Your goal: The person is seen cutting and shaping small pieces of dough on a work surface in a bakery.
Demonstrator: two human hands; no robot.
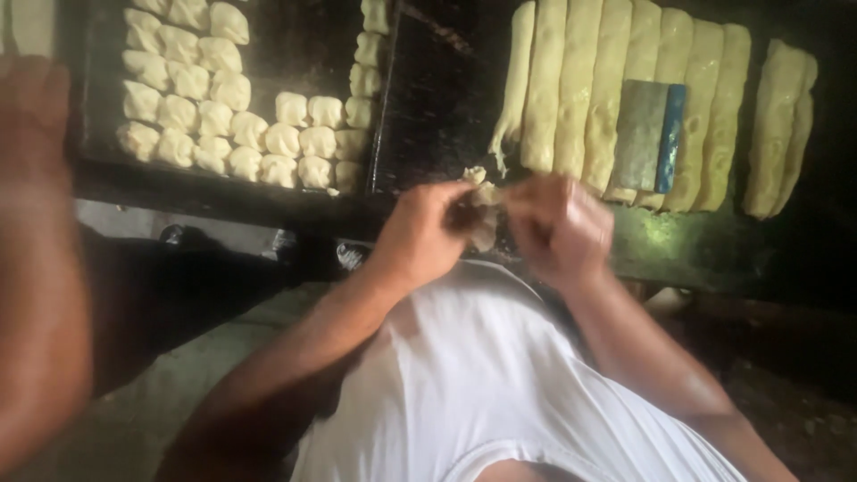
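I pinch a dough piece (482,210) between my left hand (420,236) and right hand (558,228), both closed on it, just above the near edge of the table (696,250); blur hides the fingertips; long dough logs (616,89) lie side by side beyond, a scraper (650,136) resting on them; to the left a tray (295,54) holds rows of small dough balls (192,85); another person's arm (36,268) fills the far left.

Dough logs (625,80) and scraper (650,136) crowd the worktop.
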